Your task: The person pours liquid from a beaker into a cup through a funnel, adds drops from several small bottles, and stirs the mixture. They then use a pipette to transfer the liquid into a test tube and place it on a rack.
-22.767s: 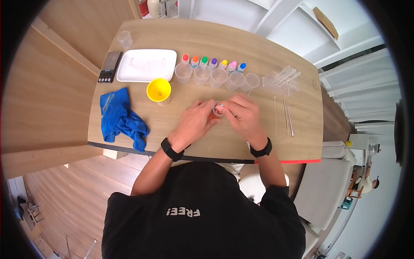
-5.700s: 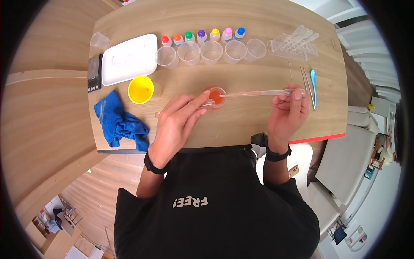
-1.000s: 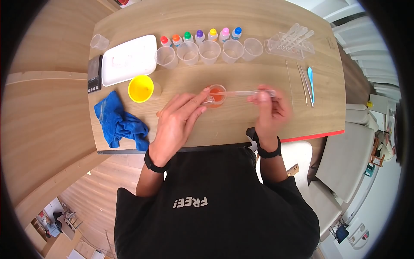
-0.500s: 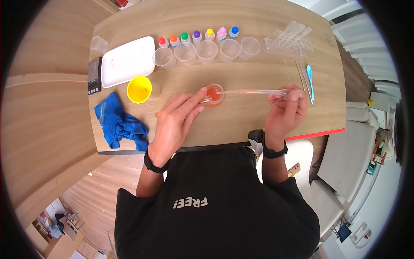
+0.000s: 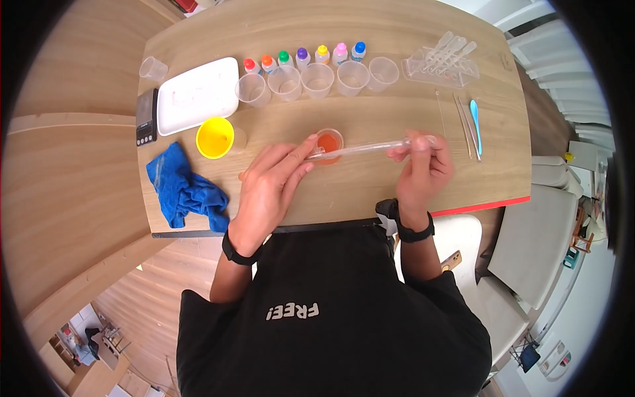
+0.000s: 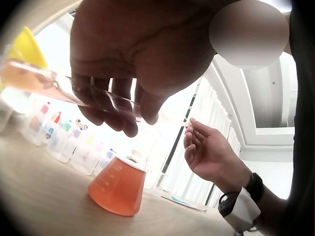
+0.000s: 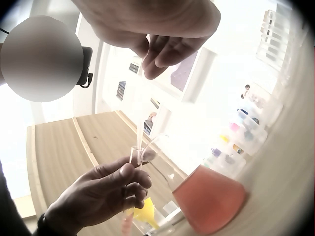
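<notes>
My left hand (image 5: 268,185) holds a glass test tube (image 6: 37,81), tilted, with pale orange-pink liquid at its lower end. The fingers lie curled along the tube near its mouth. Between finger and thumb, my right hand (image 5: 423,165) pinches the bulb end of a clear plastic dropper (image 5: 370,149). Its tip is inside the mouth of the tube, as the right wrist view shows. Right below stands a conical flask (image 6: 118,189) of orange-red liquid on the table, upright, its neck beside the left fingertips. In the head view the dropper crosses over the flask's rim.
Behind the flask stand several clear cups (image 5: 317,79) and colour-capped bottles (image 5: 302,56). Leftward are a yellow funnel (image 5: 215,137), white tray (image 5: 198,96), scale (image 5: 146,116) and blue cloth (image 5: 182,188). Rightward lie a tube rack (image 5: 440,69), thin rods (image 5: 468,126) and a blue spoon (image 5: 475,119).
The dropper tip has left the flask's mouth for the test tube's, as the right hand shifted left. The left hand stayed put. Much earlier, both hands were around a small clear vessel.
</notes>
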The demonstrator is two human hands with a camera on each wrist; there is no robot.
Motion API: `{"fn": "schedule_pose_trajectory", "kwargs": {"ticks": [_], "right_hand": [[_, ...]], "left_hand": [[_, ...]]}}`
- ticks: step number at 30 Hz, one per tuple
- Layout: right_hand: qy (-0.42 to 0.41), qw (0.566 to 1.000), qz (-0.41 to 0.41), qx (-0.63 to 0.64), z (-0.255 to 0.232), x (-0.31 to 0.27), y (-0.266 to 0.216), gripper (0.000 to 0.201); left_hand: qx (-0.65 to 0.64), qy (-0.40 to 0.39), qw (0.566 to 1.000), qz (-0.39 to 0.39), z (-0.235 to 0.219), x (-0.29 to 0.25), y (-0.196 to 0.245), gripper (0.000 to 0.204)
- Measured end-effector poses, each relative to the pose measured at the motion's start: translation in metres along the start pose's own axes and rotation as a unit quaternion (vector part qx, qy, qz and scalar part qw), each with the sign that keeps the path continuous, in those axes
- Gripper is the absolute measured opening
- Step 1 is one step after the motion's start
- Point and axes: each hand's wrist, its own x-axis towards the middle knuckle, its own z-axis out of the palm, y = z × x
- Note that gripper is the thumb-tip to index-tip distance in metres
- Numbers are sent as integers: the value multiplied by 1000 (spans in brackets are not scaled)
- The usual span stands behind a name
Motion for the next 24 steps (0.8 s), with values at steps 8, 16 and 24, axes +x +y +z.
{"fn": "schedule_pose_trajectory", "kwargs": {"ticks": [8,16,24], "right_hand": [[-100,963,-137,-209,8,21,-25,9],[-275,903,-84,-319,38,15,-4,11],[-255,919,-24,-300,39,15,-3,8]], "left_hand": [[-6,1,1000,-1,1,0,-2,43],[7,6,1000,2,1,-1,-3,46],[-8,-3,1000,3,-1,1,0,45]]}}
